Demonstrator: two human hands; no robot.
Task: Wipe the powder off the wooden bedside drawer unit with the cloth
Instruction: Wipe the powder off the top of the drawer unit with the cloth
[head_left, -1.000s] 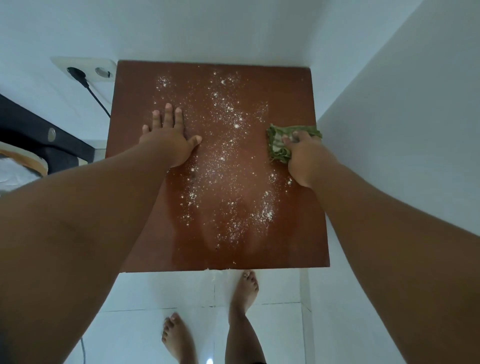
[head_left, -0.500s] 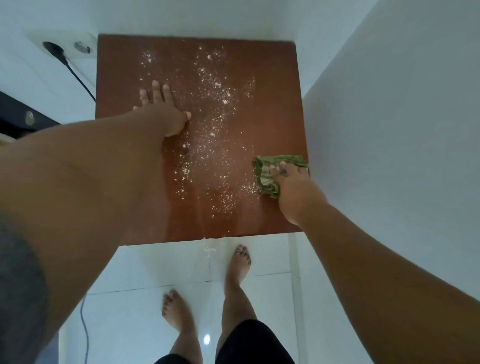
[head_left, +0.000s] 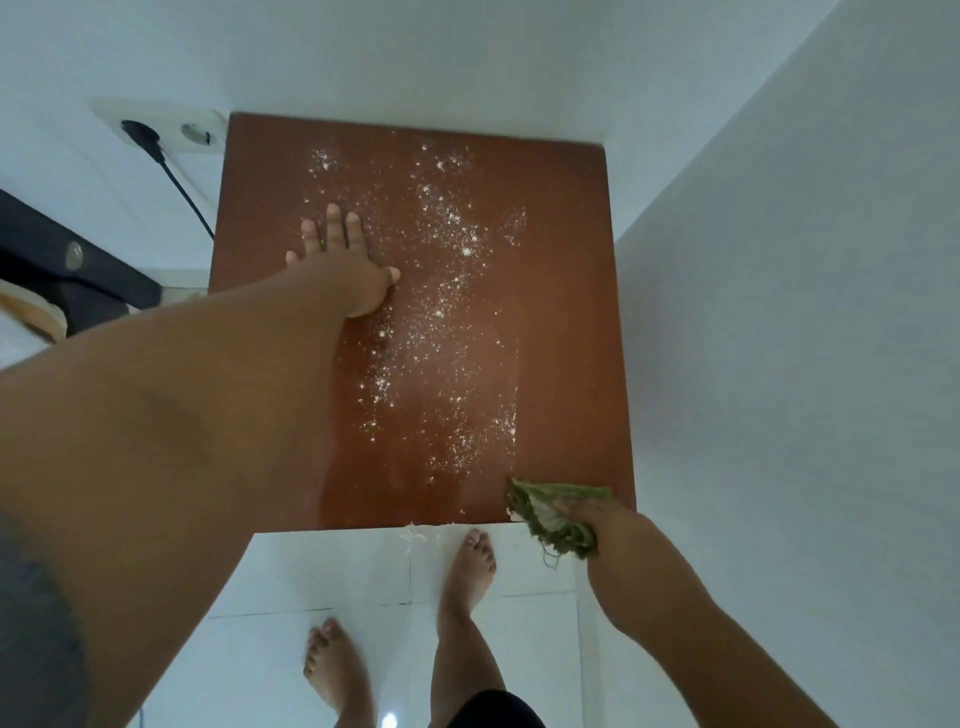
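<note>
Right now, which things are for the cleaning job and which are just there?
For the job: green cloth in the right hand; white powder; wooden drawer unit; left hand flat on it.

Just there: wall socket, black plug and cable, floor tiles.

1 head-worn wide-angle camera looks steeply down from above onto the drawer unit, close, with walls far and right, floor tiles nearest, and both arms reaching in from the near edge.
</note>
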